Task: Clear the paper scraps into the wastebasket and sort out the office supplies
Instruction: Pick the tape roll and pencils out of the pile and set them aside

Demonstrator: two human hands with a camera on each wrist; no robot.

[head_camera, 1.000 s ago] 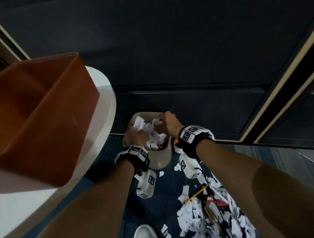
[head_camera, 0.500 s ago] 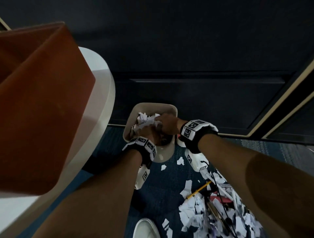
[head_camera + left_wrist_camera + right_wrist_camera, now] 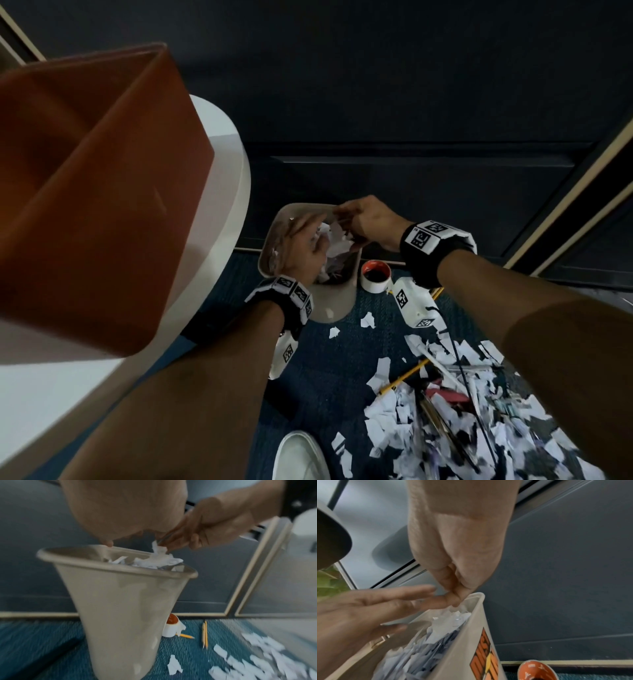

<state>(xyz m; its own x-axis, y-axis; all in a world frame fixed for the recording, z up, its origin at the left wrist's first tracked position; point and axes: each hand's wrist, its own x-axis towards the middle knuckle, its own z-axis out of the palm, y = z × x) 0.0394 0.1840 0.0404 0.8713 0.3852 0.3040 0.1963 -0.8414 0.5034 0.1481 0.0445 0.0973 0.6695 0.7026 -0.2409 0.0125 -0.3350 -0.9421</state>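
At the lower right of the head view, nearest us, the bulk of the paper scraps (image 3: pixel 445 421) lies on the blue carpet (image 3: pixel 342 377), mixed with a yellow pencil (image 3: pixel 406 377) and other supplies too tangled to identify. A careless scoop here could carry a pencil into the waste.

Toward centre frame, a tape roll (image 3: pixel 375 275) sits just beside the wastebasket (image 3: pixel 329 305); we risk knocking it when our arms drop back.

Farther on, both hands hover over the basket mouth. Our left hand (image 3: pixel 303 246) is spread, fingers straight, palm over the paper. Our right hand (image 3: pixel 368 219) has its fingertips bunched together at the far rim; whether it still pinches a scrap we cannot tell.

The basket looks nearly full, with scraps heaped to the rim (image 3: pixel 120 572). Further loads may spill over, and a hard press on one side could tip this tall, narrow-based container
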